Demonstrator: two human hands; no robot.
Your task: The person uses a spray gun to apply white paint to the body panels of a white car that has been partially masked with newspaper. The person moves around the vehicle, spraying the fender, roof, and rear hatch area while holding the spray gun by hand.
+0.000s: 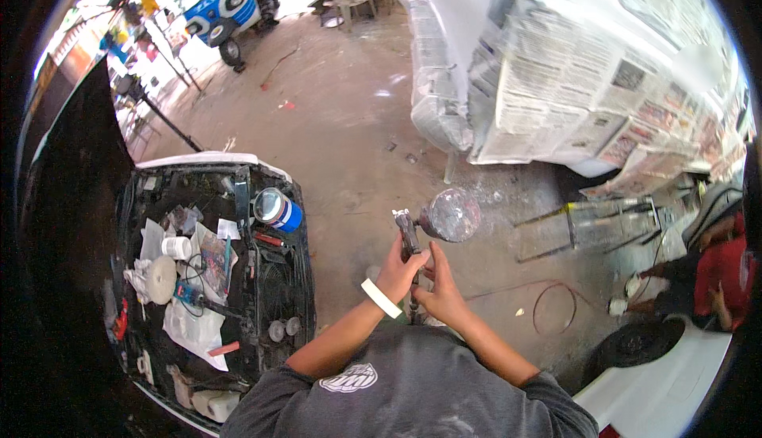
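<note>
In front of my chest is a dark paint spray gun (407,233) with a round, paint-stained cup (452,215) on its right side. My left hand (394,270), with a pale band at the wrist, is closed around its body and handle. Close against it, my right hand (446,298) grips the lower part of the handle with thumb and fingers. The gun's nozzle end points away from me. My fingers partly hide the trigger and the handle's lower end.
An open engine bay (246,267) at left holds a blue-labelled can (278,210), a polisher (190,293) and papers. A newspaper-masked vehicle (556,88) stands far right, near a metal stand (587,227). A hose (559,295) lies on the floor; a person in red (722,271) is at right.
</note>
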